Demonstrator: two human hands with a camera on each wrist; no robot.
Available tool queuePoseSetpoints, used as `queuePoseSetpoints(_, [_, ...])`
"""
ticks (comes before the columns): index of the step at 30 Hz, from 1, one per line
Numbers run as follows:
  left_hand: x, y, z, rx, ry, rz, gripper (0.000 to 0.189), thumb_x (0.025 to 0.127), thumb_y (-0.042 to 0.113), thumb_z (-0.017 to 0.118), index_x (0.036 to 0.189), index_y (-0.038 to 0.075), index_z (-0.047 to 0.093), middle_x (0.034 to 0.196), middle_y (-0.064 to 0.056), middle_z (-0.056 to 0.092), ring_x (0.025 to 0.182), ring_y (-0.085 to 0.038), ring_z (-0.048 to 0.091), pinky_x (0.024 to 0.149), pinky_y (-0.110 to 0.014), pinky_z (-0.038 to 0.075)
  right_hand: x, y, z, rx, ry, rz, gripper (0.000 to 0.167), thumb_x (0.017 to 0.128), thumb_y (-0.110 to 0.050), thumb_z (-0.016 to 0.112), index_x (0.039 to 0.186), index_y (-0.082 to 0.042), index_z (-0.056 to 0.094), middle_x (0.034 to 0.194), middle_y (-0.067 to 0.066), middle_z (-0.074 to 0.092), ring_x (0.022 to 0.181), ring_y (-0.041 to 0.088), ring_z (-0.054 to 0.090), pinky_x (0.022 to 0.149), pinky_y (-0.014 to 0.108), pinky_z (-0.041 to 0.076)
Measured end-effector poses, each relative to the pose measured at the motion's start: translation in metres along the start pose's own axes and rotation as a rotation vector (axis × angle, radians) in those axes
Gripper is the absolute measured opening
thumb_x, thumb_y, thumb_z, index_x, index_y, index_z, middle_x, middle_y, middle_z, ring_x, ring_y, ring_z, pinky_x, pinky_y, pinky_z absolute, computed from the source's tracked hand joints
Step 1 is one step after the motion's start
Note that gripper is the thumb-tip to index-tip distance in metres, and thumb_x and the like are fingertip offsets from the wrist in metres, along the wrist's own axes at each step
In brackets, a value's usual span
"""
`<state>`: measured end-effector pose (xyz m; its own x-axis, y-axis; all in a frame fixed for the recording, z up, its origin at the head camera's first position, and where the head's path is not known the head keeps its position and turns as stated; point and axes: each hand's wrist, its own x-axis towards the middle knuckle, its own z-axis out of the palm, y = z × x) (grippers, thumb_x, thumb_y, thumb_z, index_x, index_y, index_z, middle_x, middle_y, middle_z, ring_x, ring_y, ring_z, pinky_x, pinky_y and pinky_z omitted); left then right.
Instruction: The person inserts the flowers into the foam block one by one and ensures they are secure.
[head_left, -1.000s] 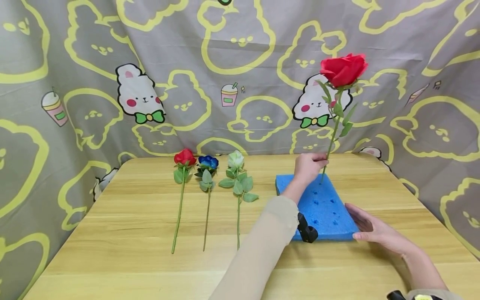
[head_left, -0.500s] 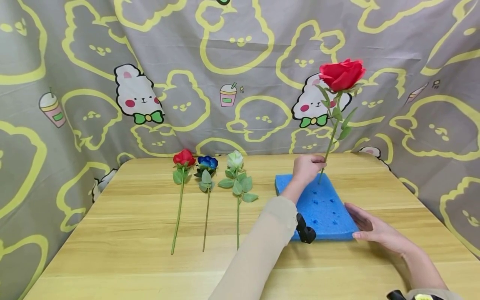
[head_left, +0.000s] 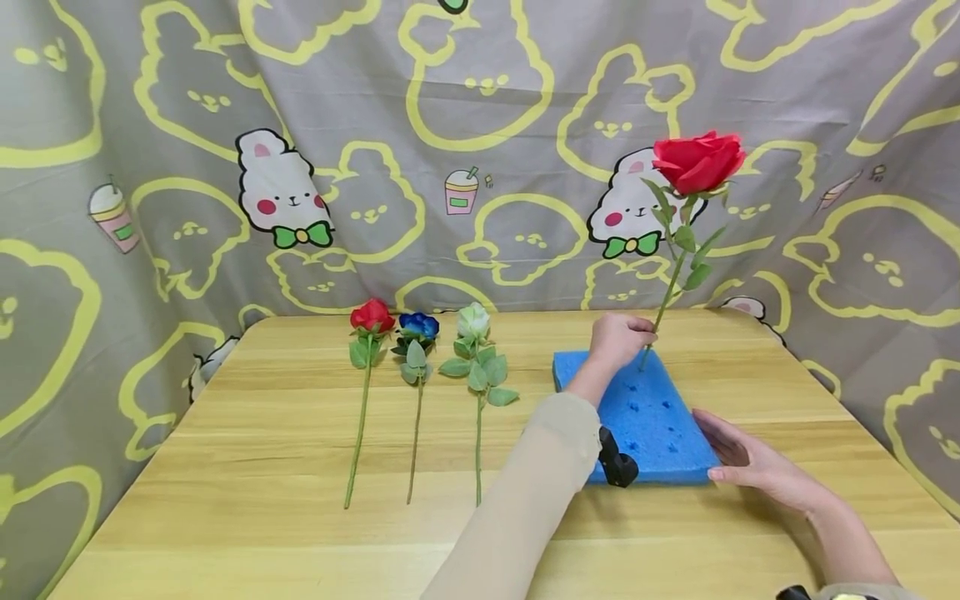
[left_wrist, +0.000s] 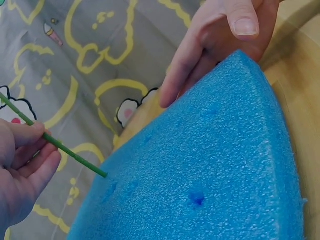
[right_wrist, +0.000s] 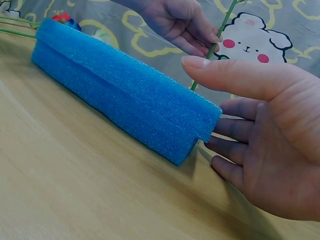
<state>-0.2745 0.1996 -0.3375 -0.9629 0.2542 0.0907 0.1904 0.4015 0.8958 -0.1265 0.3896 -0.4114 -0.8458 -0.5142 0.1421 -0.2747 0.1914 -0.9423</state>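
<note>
At the near right corner of a blue foam block [head_left: 652, 427], which lies flat on a wooden bench [head_left: 247, 500], is the right hand [head_left: 761, 467]: thumb at the corner, fingers spread loosely along the right side, not clenched. A pale left sleeve [head_left: 517, 508] crosses in front of the block, hiding part of its left side.

Small dark holes [head_left: 633, 407] dot the block's top. Near its far edge the left hand [head_left: 621, 337] pinches the stem [left_wrist: 75, 155] of a tall red rose [head_left: 683, 240] between thumb and fingers. The rose rises over the block, leaning right, its lower end meeting the foam. Whether the tip is inside a hole or only rests on top cannot be made out. The left wrist view crops off the bloom.

Done well, this step probably calls for a pinch low on the stem, pressure along its length so that it does not bend, and the right hand bracing the block against sliding.

Left of the block lie a second red rose [head_left: 366, 352], a blue flower [head_left: 416, 358] and a whitish-green flower [head_left: 477, 377], its stem end possibly covered by the sleeve. Behind the block hangs a grey cartoon-print curtain [head_left: 345, 100].
</note>
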Motion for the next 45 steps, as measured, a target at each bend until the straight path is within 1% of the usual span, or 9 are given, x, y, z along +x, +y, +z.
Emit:
queuePoseSetpoints(5, [-0.001,0.002,0.004,0.008,0.000,-0.015,0.009,0.081,0.019,0.073,0.089,0.016,0.077,0.087,0.009,0.069,0.072,-0.002,0.059,0.058,-0.014,0.044,-0.003,0.001,0.000,0.001,0.000,-0.016,0.068,0.088,0.011,0.048,0.136,0.021,0.000,0.141,-0.026,0.028,0.125,-0.013,0.027,0.096,0.006,0.025])
queuePoseSetpoints(11, [-0.001,0.003,0.009,0.015,0.002,-0.029,0.008,0.081,0.018,0.073,0.088,0.016,0.077,0.085,0.010,0.069,0.080,-0.002,0.060,0.062,-0.014,0.045,-0.008,0.002,0.000,0.028,0.006,-0.001,0.068,0.089,0.011,0.047,0.136,0.021,-0.001,0.140,-0.026,0.029,0.125,-0.013,0.027,0.095,0.006,0.026])
queuePoseSetpoints(16, [-0.002,0.004,0.011,0.053,0.012,-0.044,0.007,0.080,0.018,0.074,0.086,0.018,0.077,0.084,0.011,0.069,0.085,-0.001,0.060,0.066,-0.014,0.046,-0.009,0.001,0.000,0.035,0.020,0.032,0.068,0.091,0.008,0.047,0.138,0.019,-0.001,0.139,-0.027,0.029,0.123,-0.014,0.028,0.094,0.006,0.027])
queuePoseSetpoints(21, [-0.003,0.003,0.012,0.127,-0.013,-0.040,0.007,0.079,0.020,0.075,0.086,0.021,0.077,0.083,0.012,0.070,0.086,0.001,0.060,0.067,-0.012,0.045,-0.008,0.002,0.000,0.039,0.022,0.037,0.069,0.091,0.008,0.047,0.137,0.020,-0.002,0.138,-0.027,0.029,0.123,-0.014,0.029,0.094,0.006,0.028])
queuePoseSetpoints(23, [-0.003,0.001,0.012,0.142,-0.015,-0.036,0.007,0.080,0.020,0.074,0.086,0.020,0.077,0.084,0.012,0.070,0.087,0.000,0.060,0.067,-0.012,0.045,-0.007,0.002,0.000,0.036,0.020,0.031,0.068,0.090,0.009,0.047,0.137,0.020,-0.001,0.138,-0.027,0.029,0.123,-0.014,0.029,0.094,0.006,0.028])
queuePoseSetpoints(29, [-0.002,-0.001,0.011,0.108,-0.012,-0.046,0.007,0.079,0.019,0.074,0.086,0.019,0.077,0.084,0.011,0.070,0.089,-0.001,0.061,0.069,-0.014,0.046,-0.006,0.003,0.000,0.032,0.015,0.014,0.067,0.090,0.010,0.046,0.138,0.019,-0.001,0.140,-0.026,0.028,0.124,-0.013,0.028,0.094,0.006,0.027])
queuePoseSetpoints(36, [-0.003,-0.002,0.011,0.112,-0.015,-0.060,0.006,0.079,0.018,0.075,0.084,0.019,0.077,0.083,0.012,0.069,0.088,-0.001,0.060,0.069,-0.014,0.046,-0.006,0.004,0.000,0.039,0.010,0.019,0.067,0.090,0.010,0.045,0.137,0.020,-0.002,0.139,-0.027,0.029,0.123,-0.014,0.028,0.094,0.006,0.028])
queuePoseSetpoints(42, [-0.002,-0.002,0.008,0.074,-0.018,-0.083,0.006,0.079,0.019,0.075,0.085,0.019,0.077,0.085,0.011,0.069,0.089,-0.003,0.060,0.069,-0.016,0.046,-0.004,0.005,0.000,0.023,0.016,0.029,0.066,0.091,0.009,0.045,0.138,0.019,-0.001,0.138,-0.027,0.029,0.123,-0.014,0.029,0.093,0.006,0.028])
queuePoseSetpoints(45, [-0.002,-0.003,0.006,0.052,-0.024,-0.082,0.007,0.080,0.022,0.074,0.086,0.019,0.077,0.086,0.012,0.068,0.088,-0.003,0.059,0.068,-0.017,0.046,-0.002,0.005,-0.001,0.013,0.019,0.029,0.067,0.091,0.009,0.046,0.138,0.019,-0.001,0.138,-0.027,0.029,0.123,-0.014,0.029,0.093,0.006,0.028])
